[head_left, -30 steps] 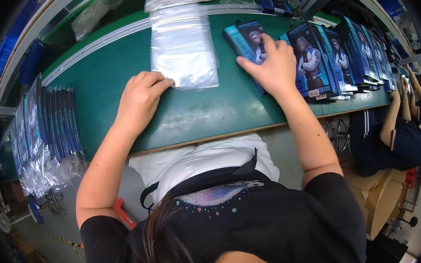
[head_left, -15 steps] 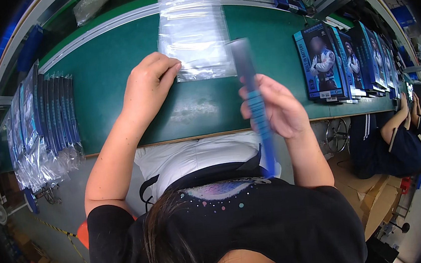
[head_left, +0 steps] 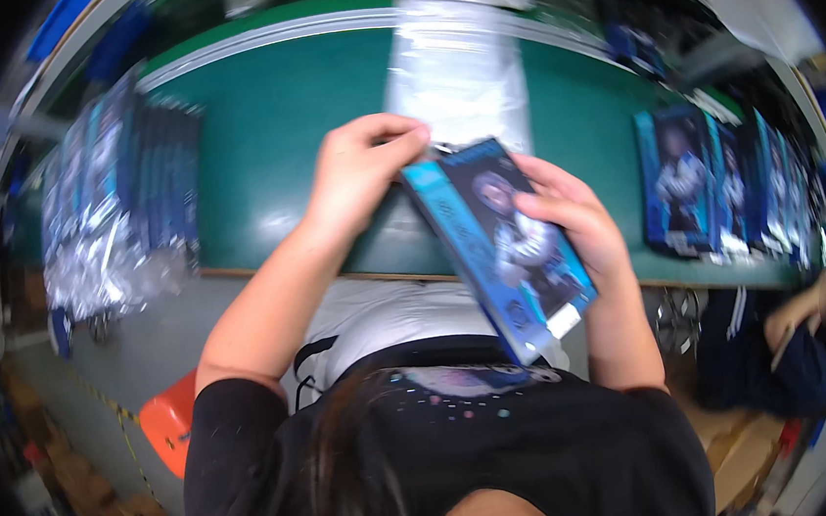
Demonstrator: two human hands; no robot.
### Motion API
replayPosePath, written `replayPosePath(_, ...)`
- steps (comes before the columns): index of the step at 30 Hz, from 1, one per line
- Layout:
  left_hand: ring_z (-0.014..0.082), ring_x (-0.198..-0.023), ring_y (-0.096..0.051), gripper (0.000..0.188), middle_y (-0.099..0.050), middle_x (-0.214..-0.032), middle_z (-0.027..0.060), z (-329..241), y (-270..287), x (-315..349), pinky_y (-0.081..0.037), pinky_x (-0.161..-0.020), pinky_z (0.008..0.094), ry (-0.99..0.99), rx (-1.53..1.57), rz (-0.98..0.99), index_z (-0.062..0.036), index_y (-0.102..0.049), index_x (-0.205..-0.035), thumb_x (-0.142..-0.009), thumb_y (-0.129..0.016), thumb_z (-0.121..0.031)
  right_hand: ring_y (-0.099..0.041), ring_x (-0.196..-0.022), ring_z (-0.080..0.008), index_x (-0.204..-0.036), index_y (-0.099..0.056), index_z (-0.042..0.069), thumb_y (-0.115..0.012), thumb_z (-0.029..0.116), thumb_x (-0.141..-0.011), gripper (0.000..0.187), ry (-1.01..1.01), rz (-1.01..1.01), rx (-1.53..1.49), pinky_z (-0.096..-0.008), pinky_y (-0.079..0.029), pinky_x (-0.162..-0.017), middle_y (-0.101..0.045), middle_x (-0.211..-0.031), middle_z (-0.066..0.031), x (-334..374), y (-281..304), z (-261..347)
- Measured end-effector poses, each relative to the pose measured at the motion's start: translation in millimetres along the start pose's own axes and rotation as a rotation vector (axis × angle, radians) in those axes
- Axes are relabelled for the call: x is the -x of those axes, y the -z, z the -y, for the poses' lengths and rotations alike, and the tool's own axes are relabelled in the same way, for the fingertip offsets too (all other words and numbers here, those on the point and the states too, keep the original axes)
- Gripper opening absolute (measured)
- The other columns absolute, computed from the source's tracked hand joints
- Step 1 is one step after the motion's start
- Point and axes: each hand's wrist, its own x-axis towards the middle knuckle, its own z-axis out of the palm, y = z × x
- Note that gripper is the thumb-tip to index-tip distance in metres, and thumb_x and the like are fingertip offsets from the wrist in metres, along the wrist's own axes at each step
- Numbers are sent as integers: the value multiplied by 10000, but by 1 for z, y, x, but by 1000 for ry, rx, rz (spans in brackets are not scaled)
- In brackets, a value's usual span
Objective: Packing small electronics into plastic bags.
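Note:
My right hand (head_left: pixel 581 214) grips a thin blue-black box (head_left: pixel 511 249) by its right side, thumb on the front. The box is tilted, and its front shows a figure in a white jacket and a light blue stripe down the left edge. Its upper end lies over the near end of a stack of clear plastic bags (head_left: pixel 456 77). My left hand (head_left: pixel 366 169) has thumb and forefinger pinched at the near left corner of a clear plastic bag, beside the box's top corner. The bag's near edge is partly hidden by the box.
Upright bagged boxes (head_left: pixel 119 205) stand in a row at the left of the green table (head_left: pixel 266 153). More boxes (head_left: pixel 681 180) lean in a row at the right. An orange stool (head_left: pixel 170 427) is at lower left. Another person (head_left: pixel 770 354) sits at the far right.
The box has turned from edge-on to face up and moved toward the bags. My left hand stays pinched at the bag's corner. The whole view has shifted and blurred.

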Motion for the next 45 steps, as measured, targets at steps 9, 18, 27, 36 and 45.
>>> replayPosePath(9,149,-813,-649,173,-669,-880,102,-14,0,0,-516,-738,249,-178,-292,65,24,-683,-972,-839,-615,-64,-571,-1066,-202,-1375,-312,-74,-595,-2,-828,620,141,-135,187,-301,-438,-927,-559,-1210,-177,0,7,-8)
replayPosePath(18,158,-693,-598,227,-617,-779,98,-30,1,2,-490,-665,263,-358,-603,96,-38,-687,-1020,-813,-596,-14,-377,-1293,-224,-1409,-237,-81,-516,24,-884,604,380,-206,227,-317,-274,-1073,-389,-1393,-189,-2,-10,-30)
replayPosePath(27,198,-708,-621,418,-630,-811,95,-10,-15,30,-510,-642,301,-533,-615,86,-44,-563,-1227,-816,-597,27,-615,-837,-131,-1052,-503,-51,-647,32,-837,272,284,-432,144,-250,-504,-742,-632,-964,-147,3,1,-20)
replayPosePath(36,207,-905,-639,326,-643,-1018,115,-20,-35,16,-521,-805,333,259,650,117,15,-557,-1119,-842,-649,-131,-505,-627,-15,-740,-620,16,-706,105,-823,149,139,-270,628,-176,-397,-564,-590,-694,31,9,-2,-15)
replayPosePath(45,302,-1043,-601,372,-579,-1171,156,-39,-73,51,-507,-893,451,278,667,392,21,-511,-1198,-919,-543,-222,-625,-856,-178,-1403,-347,24,-789,68,-696,835,956,-281,1083,-283,-499,-768,-587,-1204,-149,16,-13,22)
